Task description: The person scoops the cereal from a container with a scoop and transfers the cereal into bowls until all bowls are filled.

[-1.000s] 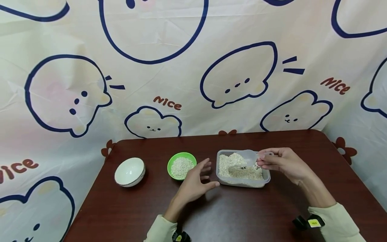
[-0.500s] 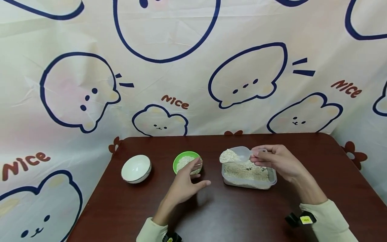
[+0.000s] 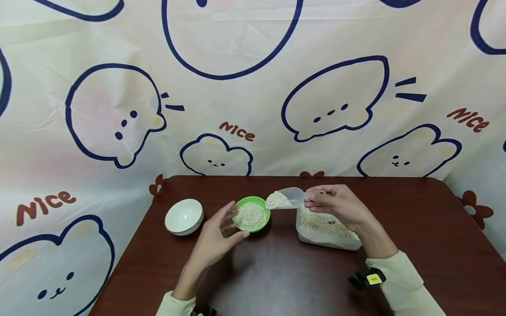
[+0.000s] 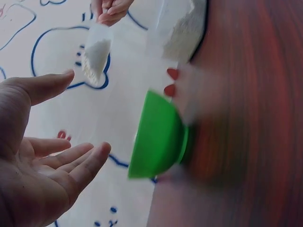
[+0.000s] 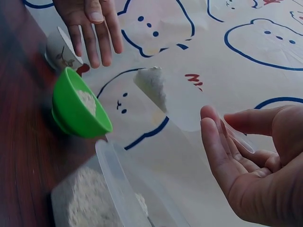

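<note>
My right hand [image 3: 341, 208] pinches the handle of a clear plastic scoop [image 3: 295, 196], which carries a heap of pale, oat-like flakes [image 3: 278, 200]. The scoop's tip overlaps the right rim of a small green bowl [image 3: 253, 199] in the head view; the wrist views show it raised above the bowl. Similar flakes [image 3: 251, 216] lie inside that bowl. My left hand [image 3: 213, 241] is held just left of the bowl with thumb and fingers spread, holding nothing. In the left wrist view a gap shows between its fingertips [image 4: 102, 151] and the green bowl [image 4: 158, 137].
A clear plastic tub [image 3: 326, 239] of the same flakes stands right of the green bowl, partly under my right hand. Farther left sits a white bowl [image 3: 183, 217]. A cartoon-printed cloth [image 3: 269, 153] hangs behind the dark wooden table [image 3: 284, 272].
My right hand has lifted the loaded scoop out of the tub and carried it left to the green bowl. My left hand has shifted left across the bowl's front. The head view has turned slightly.
</note>
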Action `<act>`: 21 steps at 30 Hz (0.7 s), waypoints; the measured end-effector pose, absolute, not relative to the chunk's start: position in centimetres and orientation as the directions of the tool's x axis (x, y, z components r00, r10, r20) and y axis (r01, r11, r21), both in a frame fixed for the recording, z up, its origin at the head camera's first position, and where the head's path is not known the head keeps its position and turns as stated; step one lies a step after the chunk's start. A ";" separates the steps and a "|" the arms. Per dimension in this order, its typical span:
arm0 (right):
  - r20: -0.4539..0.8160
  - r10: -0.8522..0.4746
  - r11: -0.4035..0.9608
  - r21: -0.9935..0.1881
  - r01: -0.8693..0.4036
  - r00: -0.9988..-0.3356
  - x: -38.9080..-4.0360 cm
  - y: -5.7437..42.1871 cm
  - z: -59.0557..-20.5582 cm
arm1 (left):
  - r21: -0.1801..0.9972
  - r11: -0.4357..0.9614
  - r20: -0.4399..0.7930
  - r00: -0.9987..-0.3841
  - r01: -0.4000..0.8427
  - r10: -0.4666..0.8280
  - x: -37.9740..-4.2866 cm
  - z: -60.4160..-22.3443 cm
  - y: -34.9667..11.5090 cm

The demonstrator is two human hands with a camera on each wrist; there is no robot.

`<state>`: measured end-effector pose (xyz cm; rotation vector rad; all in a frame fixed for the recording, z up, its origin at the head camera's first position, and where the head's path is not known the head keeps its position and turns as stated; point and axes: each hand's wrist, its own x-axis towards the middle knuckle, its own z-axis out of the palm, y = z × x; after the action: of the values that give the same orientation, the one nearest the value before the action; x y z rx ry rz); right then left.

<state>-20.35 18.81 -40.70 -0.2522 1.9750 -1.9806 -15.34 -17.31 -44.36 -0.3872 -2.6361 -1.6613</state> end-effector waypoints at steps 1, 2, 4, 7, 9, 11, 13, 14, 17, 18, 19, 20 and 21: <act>-0.110 -0.354 0.013 -0.994 0.112 -0.929 -20.5 18.5 -40.7 | 0.885 0.416 0.137 -0.971 0.209 0.196 -15.3 -44.2 -17.9; -0.112 -0.355 0.009 -0.993 0.116 -0.928 -20.6 18.2 -40.7 | 0.882 0.421 0.143 -0.972 0.211 0.187 -15.2 -44.1 -18.5; -0.117 -0.357 0.000 -0.992 0.125 -0.927 -20.9 17.5 -40.8 | 0.873 0.439 0.154 -0.974 0.214 0.169 -15.1 -43.8 -19.8; -0.121 -0.356 -0.019 -0.990 0.137 -0.927 -21.2 16.5 -40.9 | 0.854 0.479 0.160 -0.979 0.202 0.127 -14.7 -43.3 -21.8; -0.120 -0.357 -0.033 -0.989 0.141 -0.926 -21.3 15.8 -41.0 | 0.846 0.503 0.149 -0.984 0.175 0.093 -14.5 -42.9 -23.0; -0.117 -0.358 -0.045 -0.989 0.142 -0.927 -21.4 15.0 -41.1 | 0.847 0.512 0.133 -0.990 0.143 0.057 -14.3 -42.6 -24.1; -0.116 -0.356 -0.058 -0.988 0.145 -0.927 -21.6 14.1 -41.2 | 0.848 0.517 0.121 -0.992 0.117 0.025 -14.2 -42.5 -25.0; -0.115 -0.356 -0.064 -0.987 0.147 -0.927 -21.6 13.7 -41.2 | 0.848 0.519 0.116 -0.993 0.105 0.011 -14.2 -42.4 -25.5; -0.119 -0.356 -0.079 -0.984 0.157 -0.927 -21.7 12.2 -41.2 | 0.837 0.541 0.118 -0.993 0.082 -0.032 -14.2 -42.5 -26.6; -0.123 -0.357 -0.084 -0.983 0.163 -0.926 -21.8 11.7 -41.2 | 0.831 0.551 0.124 -0.991 0.079 -0.046 -14.3 -42.5 -27.0; -0.126 -0.357 -0.089 -0.982 0.168 -0.925 -21.8 11.2 -41.2 | 0.827 0.558 0.127 -0.990 0.073 -0.058 -14.3 -42.5 -27.4; -0.125 -0.361 -0.092 -0.981 0.169 -0.924 -21.8 10.8 -41.1 | 0.821 0.567 0.128 -0.989 0.065 -0.072 -14.4 -42.5 -27.7; -0.128 -0.363 -0.093 -0.981 0.172 -0.923 -21.9 10.3 -41.1 | 0.816 0.576 0.128 -0.988 0.055 -0.086 -14.4 -42.6 -28.1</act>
<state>-21.85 10.34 -41.09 -0.2079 1.8295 -2.0766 -14.41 -28.11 -42.58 0.0257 -2.6502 -1.3801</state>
